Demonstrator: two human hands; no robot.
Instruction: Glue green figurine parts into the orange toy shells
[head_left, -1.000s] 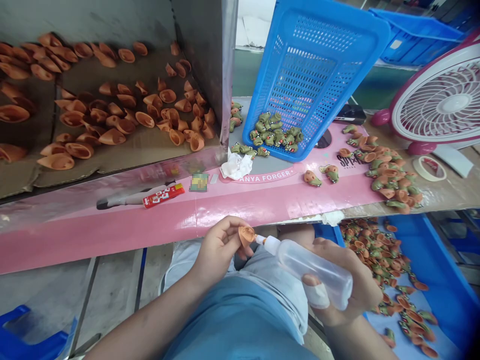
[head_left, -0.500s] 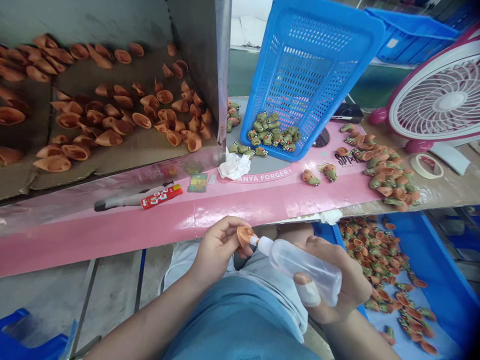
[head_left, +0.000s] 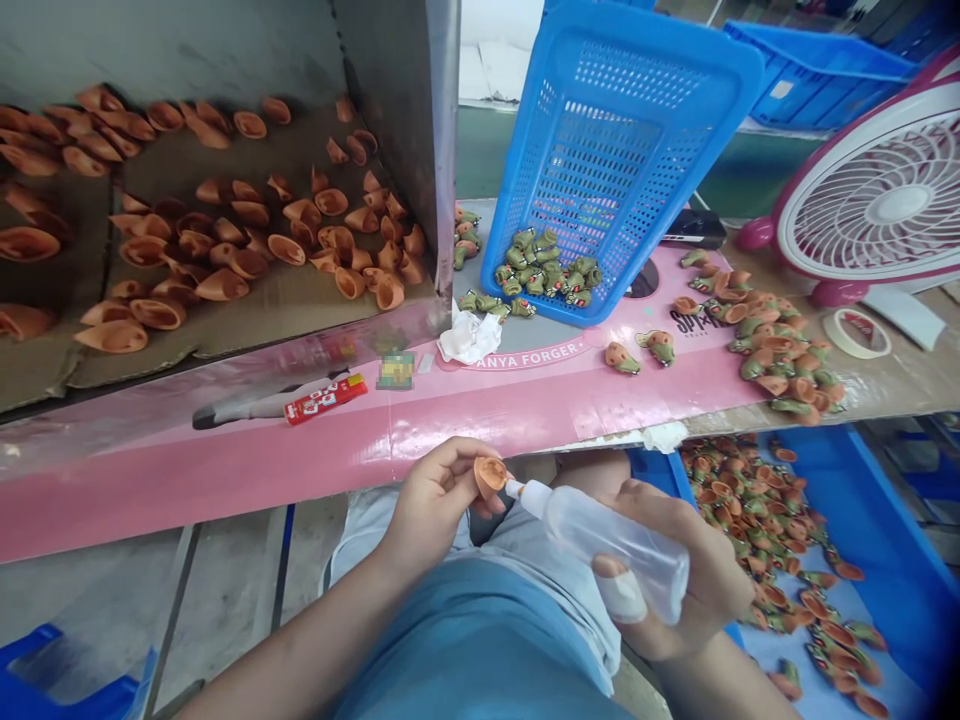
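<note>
My left hand (head_left: 436, 492) pinches a small hollow orange-brown moulded piece (head_left: 490, 477) between thumb and fingertips, its hollow side facing up. My right hand (head_left: 679, 570), with a white bandage on one finger, grips a clear plastic squeeze bottle (head_left: 607, 545). The bottle's white nozzle (head_left: 519, 490) reaches the piece's edge and appears to touch it. Any liquid from the nozzle is too small to see. Both hands are above my lap, in front of the pink board's edge.
A cardboard-lined tray (head_left: 225, 330) holds several orange pieces at left. A pink board (head_left: 525, 400) carries a red tube, a white tissue, and green-and-orange figures. A tilted blue basket (head_left: 615, 150) stands behind them. A fan stands at right, and a blue bin of figures sits lower right.
The bottle has swung slightly, its nozzle still at the piece. My left hand has turned the piece a little. The view has shifted slightly.
</note>
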